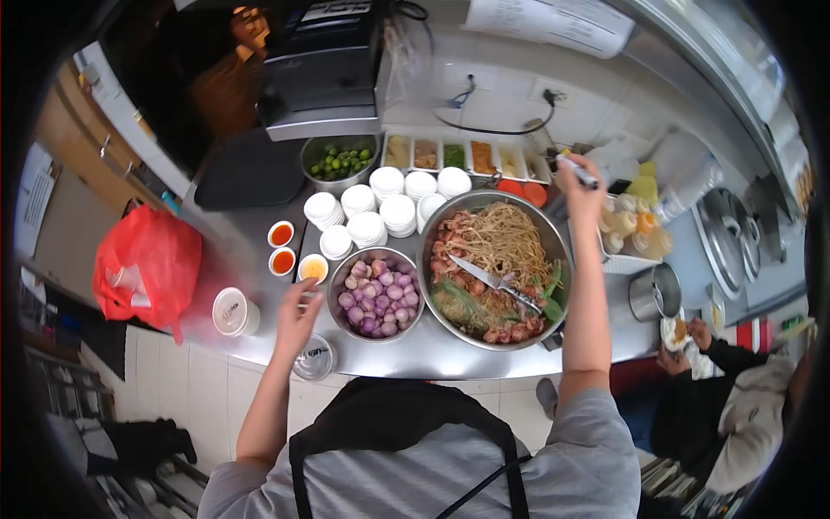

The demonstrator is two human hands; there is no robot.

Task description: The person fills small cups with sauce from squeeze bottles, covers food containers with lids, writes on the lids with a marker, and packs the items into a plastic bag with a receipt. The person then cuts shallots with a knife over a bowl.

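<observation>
My right hand (581,177), stretched out to the back right, is closed around a marker pen (577,171) with a white end and a dark body. My left hand (298,318) has its fingers apart, just in front of a small cup of yellow sauce (312,267); whether it touches the cup I cannot tell. Two cups of red sauce (281,260) stand behind and left of it. Near that hand are a clear round lid (315,358), a white lidded tub (234,312) with writing on top, and a steel bowl of shallots (378,294).
A large steel bowl (424,285) holds noodles, meat, greens and a knife (493,279). Behind are stacked white cups (398,214), a bowl of limes (340,164) and a spice tray (453,156). A red bag (149,259) sits left; another person (735,406) holds food at right.
</observation>
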